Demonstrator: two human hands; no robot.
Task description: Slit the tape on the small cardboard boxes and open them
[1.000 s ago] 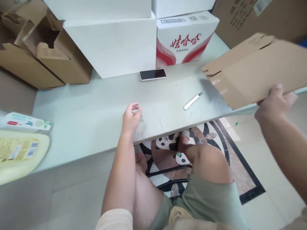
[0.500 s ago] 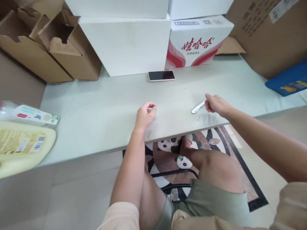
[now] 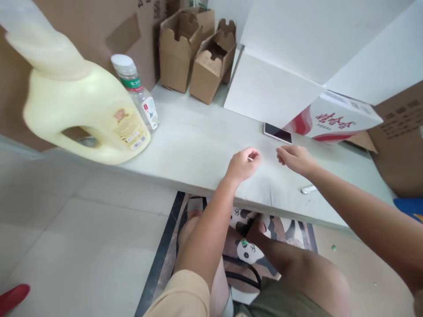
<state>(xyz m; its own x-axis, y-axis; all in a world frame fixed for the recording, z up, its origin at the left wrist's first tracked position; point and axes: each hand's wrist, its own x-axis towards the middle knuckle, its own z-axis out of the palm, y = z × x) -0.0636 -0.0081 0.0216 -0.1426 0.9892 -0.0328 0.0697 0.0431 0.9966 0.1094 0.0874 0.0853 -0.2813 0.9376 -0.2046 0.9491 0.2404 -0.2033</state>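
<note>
Over the table (image 3: pixel 188 145), the left hand (image 3: pixel 242 167) is curled, and a small white thing (image 3: pixel 250 159) shows between its fingers. The right hand (image 3: pixel 297 159) is half closed near the phone (image 3: pixel 277 133); whether it holds something, I cannot tell. The knife (image 3: pixel 308 189) lies partly under the right forearm.

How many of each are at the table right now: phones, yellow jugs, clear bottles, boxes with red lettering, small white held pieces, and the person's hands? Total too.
Phone: 1
Yellow jug: 1
Clear bottle: 1
Red-lettered box: 1
White piece, in the left hand: 1
Hands, left and right hand: 2
Total: 7
</note>
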